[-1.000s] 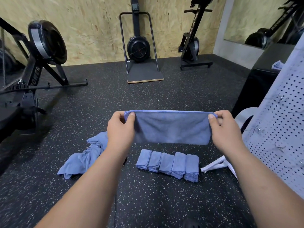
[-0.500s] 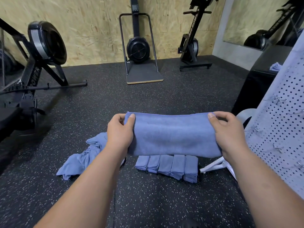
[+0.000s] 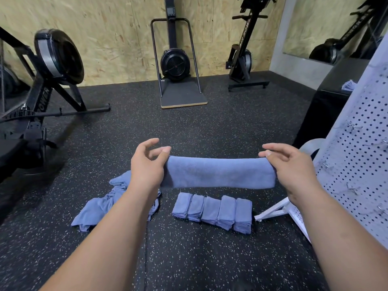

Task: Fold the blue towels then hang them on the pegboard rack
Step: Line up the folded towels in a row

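Left hand (image 3: 147, 168) holds the left end of a soft blue towel folded into a long band (image 3: 220, 174). Its thumb lies on the upper edge, the end of the cloth goes behind the palm, and the forefinger is lifted free above. Right hand (image 3: 294, 171) grasps the other end in the same manner, with the thumb on the top corner and the forefinger stretched over it. The towel hangs level between the two hands, in the air above the black rubber floor with pale speckles (image 3: 189, 259).

Below it on the floor is a row of five small folded blue towels (image 3: 212, 213), side by side and touching. Left of the row, partly hidden by the left forearm, lies a crumpled heap of unfolded blue towels (image 3: 98, 206). At the right stands the white perforated pegboard rack (image 3: 357, 164), leaning, with small metal hooks (image 3: 354, 126) on it; its white foot is just beside the row.

Farther back a black rowing machine (image 3: 52, 66) stands at the left. A black ski machine with a flat base (image 3: 176, 64) stands against the chipboard wall (image 3: 105, 28).
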A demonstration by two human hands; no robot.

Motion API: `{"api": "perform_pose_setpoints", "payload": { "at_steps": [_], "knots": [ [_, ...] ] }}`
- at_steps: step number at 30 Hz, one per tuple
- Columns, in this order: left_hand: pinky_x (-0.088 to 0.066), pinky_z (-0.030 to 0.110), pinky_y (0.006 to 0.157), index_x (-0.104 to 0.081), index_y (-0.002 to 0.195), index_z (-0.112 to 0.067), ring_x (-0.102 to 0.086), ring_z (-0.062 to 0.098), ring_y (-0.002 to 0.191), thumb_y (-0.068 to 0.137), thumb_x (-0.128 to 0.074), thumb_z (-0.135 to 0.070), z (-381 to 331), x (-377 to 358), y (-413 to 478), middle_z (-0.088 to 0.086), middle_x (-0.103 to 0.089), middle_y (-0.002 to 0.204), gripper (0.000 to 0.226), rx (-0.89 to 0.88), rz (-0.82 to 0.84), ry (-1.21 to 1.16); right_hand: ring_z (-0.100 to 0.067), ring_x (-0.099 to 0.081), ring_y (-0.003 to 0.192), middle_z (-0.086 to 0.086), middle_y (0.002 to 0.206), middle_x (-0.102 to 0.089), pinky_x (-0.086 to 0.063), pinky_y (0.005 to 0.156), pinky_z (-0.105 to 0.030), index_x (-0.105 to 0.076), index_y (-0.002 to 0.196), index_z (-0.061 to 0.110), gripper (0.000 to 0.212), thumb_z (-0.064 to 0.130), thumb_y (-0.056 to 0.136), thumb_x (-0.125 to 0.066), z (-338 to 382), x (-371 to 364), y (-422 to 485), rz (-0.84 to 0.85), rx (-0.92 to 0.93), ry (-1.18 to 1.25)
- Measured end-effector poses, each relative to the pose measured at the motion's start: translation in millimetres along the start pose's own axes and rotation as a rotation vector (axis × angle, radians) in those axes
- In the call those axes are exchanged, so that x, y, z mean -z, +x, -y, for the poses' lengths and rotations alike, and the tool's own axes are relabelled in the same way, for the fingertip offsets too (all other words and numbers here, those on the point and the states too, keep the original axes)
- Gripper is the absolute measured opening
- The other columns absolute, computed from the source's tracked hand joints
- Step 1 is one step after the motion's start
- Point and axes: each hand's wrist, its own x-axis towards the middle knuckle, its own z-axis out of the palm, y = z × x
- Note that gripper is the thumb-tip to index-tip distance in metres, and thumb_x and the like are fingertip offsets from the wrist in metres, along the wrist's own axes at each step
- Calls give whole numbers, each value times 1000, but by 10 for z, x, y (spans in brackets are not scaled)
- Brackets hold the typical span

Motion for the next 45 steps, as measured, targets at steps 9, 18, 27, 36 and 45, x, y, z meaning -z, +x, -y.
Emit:
{"api": "perform_pose_setpoints", "payload": {
  "at_steps": [9, 18, 27, 36, 45],
  "knots": [
    [-49, 45, 103, -68, 130, -36, -68, 15, 122, 90, -83, -11, 21, 96, 61, -9, -79, 116, 49, 127, 263, 13, -10, -74, 111, 7, 123, -75, -58, 93, -32, -65, 136, 32, 72, -10, 81, -82, -15, 98, 31, 232, -12, -10],
    [-62, 45, 94, -73, 119, -40, -70, 20, 111, 86, -81, 1, 77, 126, 39, -9, -70, 121, 54, -5, 360, 369, -6, -73, 95, 20, 108, -76, -57, 90, -33, -71, 120, 41, 52, 6, 83, -85, -153, 145, 109, 182, 212, -485],
    [-54, 30, 84, -77, 109, -27, -68, 13, 95, 95, -77, -26, 108, 134, 47, -9, -75, 100, 14, -132, 356, 788, -14, -66, 96, 16, 102, -75, -53, 87, -35, -74, 114, 40, 29, 20, 93, -78, -142, 193, 65, 178, 270, -761],
    [-62, 46, 87, -76, 104, -8, -68, 23, 87, 99, -68, -55, 93, 152, 128, 17, -77, 104, 47, 198, 311, 139, -20, -69, 101, -9, 115, -72, -65, 68, -34, -70, 116, 16, 15, 25, 107, -62, -47, 82, 52, 139, -131, 64],
    [-54, 31, 51, -60, 97, 11, -56, 25, 65, 102, -61, -57, 37, 98, 119, 13, -56, 78, 68, 76, 148, 219, -22, -74, 107, 3, 102, -81, -58, 94, -40, -79, 102, 24, 12, 35, 98, -76, -71, 20, 78, -10, -52, 80]
  ]
}}
